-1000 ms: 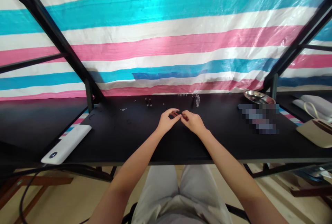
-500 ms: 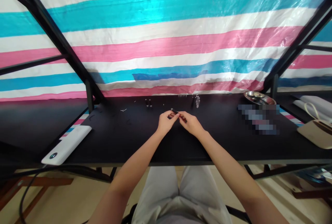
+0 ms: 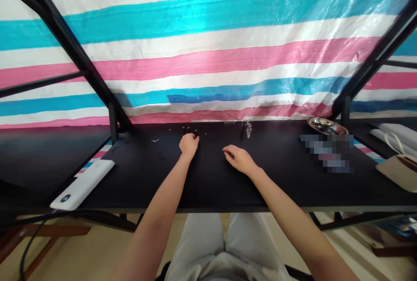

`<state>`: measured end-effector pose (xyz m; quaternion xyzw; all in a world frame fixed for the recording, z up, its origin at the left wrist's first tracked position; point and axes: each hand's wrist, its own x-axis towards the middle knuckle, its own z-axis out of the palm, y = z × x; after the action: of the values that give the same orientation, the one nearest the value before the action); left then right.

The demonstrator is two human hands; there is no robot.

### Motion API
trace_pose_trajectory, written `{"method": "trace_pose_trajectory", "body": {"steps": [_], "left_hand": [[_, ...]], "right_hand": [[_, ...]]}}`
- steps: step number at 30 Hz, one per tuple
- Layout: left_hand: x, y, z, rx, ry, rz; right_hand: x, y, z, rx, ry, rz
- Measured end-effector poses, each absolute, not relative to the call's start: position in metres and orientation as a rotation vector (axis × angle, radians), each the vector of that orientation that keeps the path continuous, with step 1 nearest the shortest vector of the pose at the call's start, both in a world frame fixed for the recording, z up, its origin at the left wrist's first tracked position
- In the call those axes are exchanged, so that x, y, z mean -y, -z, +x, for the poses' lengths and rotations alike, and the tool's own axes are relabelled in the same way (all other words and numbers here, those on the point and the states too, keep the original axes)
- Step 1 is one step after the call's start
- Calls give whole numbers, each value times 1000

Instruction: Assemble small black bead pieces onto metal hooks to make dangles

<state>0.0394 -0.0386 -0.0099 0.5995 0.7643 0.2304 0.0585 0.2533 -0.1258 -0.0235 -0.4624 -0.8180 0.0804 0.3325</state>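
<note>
My left hand (image 3: 189, 145) is closed on a small black cylinder (image 3: 196, 133), which stands upright beside two similar dark cylinders (image 3: 186, 130) near the back of the black table (image 3: 208, 181). The fingers partly cover these pieces. My right hand (image 3: 239, 158) rests over the table to the right, its fingers curled with thumb and fingertips close together; anything between them is too small to make out. Behind it lie a bunch of small clear pieces (image 3: 249, 130) and a row of tiny light pieces (image 3: 230, 123).
A white power bank (image 3: 83, 185) lies at the left edge. White scraps (image 3: 155, 140) are at the back left. A shiny metal dish (image 3: 317, 124) and a blurred patch (image 3: 327, 153) are at the right, with a beige bag (image 3: 399, 170) beyond.
My hands have parted. The left hand has moved left with the black cylinder to the two others, while the right hand has stayed nearly in place.
</note>
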Motion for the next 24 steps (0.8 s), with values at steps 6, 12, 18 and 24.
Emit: {"method": "trace_pose_trajectory", "body": {"steps": [6, 12, 18, 24], "left_hand": [[24, 19, 42, -2368, -709, 1707], [19, 20, 41, -2385, -702, 1710], [19, 17, 40, -2388, -667, 1713], [19, 11, 40, -2377, -634, 1681]], "right_hand": [[126, 22, 254, 2131, -173, -1183], [127, 21, 255, 2116, -172, -1181], [127, 21, 256, 2117, -148, -1190], [127, 21, 257, 2121, -135, -1185]]}}
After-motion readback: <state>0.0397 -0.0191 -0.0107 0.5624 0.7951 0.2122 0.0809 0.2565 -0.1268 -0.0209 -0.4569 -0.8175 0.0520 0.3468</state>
